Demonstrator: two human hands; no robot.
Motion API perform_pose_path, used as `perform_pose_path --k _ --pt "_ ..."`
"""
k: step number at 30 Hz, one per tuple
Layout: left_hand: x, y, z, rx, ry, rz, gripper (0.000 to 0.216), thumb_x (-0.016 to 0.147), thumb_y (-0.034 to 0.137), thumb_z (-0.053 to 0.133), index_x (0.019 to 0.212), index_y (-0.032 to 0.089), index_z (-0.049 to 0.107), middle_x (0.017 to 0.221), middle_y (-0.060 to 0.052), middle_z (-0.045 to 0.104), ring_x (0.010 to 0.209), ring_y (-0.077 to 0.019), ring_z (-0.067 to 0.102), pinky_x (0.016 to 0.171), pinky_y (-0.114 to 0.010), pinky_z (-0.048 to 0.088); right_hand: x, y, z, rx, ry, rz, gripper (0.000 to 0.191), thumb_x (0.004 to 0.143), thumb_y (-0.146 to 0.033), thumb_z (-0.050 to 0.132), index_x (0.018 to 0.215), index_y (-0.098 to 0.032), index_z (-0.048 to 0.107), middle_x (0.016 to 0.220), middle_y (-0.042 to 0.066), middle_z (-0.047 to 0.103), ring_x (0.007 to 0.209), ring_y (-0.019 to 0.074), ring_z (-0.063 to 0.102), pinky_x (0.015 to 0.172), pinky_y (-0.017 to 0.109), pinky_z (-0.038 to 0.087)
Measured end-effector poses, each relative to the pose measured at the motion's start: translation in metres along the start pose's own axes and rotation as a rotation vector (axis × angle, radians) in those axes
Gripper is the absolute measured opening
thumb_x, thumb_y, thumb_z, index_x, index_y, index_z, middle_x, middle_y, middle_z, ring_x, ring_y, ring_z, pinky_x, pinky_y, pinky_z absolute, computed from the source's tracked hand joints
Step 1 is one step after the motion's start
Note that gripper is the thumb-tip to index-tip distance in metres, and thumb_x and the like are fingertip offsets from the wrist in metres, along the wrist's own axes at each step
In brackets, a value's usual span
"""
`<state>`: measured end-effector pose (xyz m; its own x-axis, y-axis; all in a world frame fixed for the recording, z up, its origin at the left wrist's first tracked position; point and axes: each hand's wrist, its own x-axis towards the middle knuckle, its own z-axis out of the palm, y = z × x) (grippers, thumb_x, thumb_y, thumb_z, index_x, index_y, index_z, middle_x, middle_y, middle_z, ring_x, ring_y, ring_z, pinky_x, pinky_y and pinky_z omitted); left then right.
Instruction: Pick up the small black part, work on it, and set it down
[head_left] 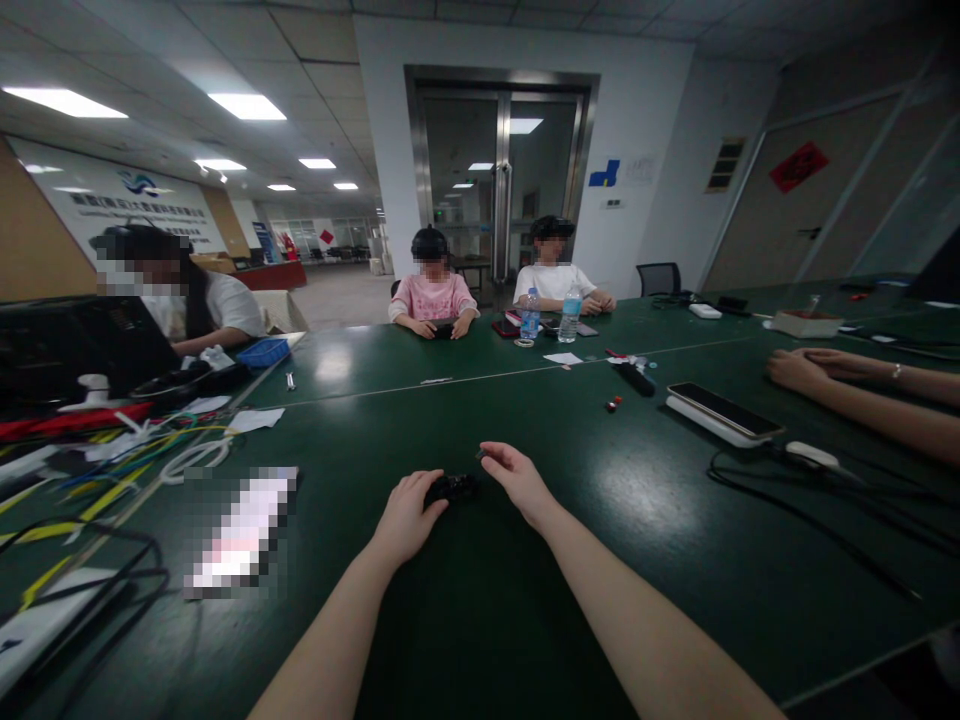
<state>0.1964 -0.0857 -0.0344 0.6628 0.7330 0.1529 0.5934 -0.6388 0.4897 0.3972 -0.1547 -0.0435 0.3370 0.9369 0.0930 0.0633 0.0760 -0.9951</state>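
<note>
A small, lumpy black object [454, 487] lies at the dark-green tabletop [480, 620], the left hand [409, 512] curling its fingers round it; to its right, the right hand [519, 482] pinches, fingers nearly closed, a tiny grey piece [481, 455] that slack pressure might drop.

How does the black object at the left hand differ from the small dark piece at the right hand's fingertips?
Size: the black object looks much larger than the small dark piece. Hold: the left hand grasps the black object at one end; the right hand pinches the small dark piece. Both look dark; finer detail is unclear.
</note>
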Motion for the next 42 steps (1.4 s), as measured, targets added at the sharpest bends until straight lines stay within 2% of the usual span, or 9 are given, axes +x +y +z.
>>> perform_pose_path --k 18,25,35,42 --pt "0.001 0.0 0.0 0.003 0.014 0.03 0.042 0.08 0.033 0.048 0.121 0.024 0.046 0.123 -0.004 0.051 0.114 -0.0211 0.044 0.096 -0.037 0.034 0.005 0.01 -0.005 0.106 0.04 0.028 0.038 0.077 -0.033 0.052 0.115 -0.027 0.051 0.114 0.003 0.057 0.102 0.0168 0.054 0.088 0.035 0.043" --pt "0.001 -0.001 0.001 -0.005 0.002 0.031 0.042 0.081 0.035 0.047 0.122 0.025 0.045 0.124 -0.004 0.05 0.114 -0.0213 0.044 0.096 -0.037 0.034 0.006 0.011 -0.005 0.052 0.049 0.046 0.04 0.078 -0.034 0.05 0.117 -0.026 0.049 0.116 0.004 0.056 0.102 0.0175 0.054 0.086 0.035 0.045" --pt "0.001 0.003 0.0 0.015 0.015 0.031 0.041 0.08 0.031 0.049 0.12 0.023 0.047 0.123 -0.004 0.051 0.114 -0.0208 0.045 0.097 -0.036 0.033 0.007 0.012 -0.005 0.119 0.059 0.035 0.038 0.076 -0.036 0.054 0.112 -0.024 0.052 0.113 0.004 0.058 0.103 0.0183 0.054 0.087 0.035 0.044" --pt "0.002 -0.001 0.002 0.008 0.026 0.056 0.041 0.08 0.034 0.049 0.12 0.024 0.047 0.121 -0.004 0.052 0.112 -0.0206 0.045 0.096 -0.036 0.034 0.003 0.004 -0.004 0.074 0.054 0.057 0.036 0.077 -0.037 0.053 0.11 -0.025 0.054 0.114 0.004 0.058 0.104 0.0182 0.054 0.087 0.034 0.045"
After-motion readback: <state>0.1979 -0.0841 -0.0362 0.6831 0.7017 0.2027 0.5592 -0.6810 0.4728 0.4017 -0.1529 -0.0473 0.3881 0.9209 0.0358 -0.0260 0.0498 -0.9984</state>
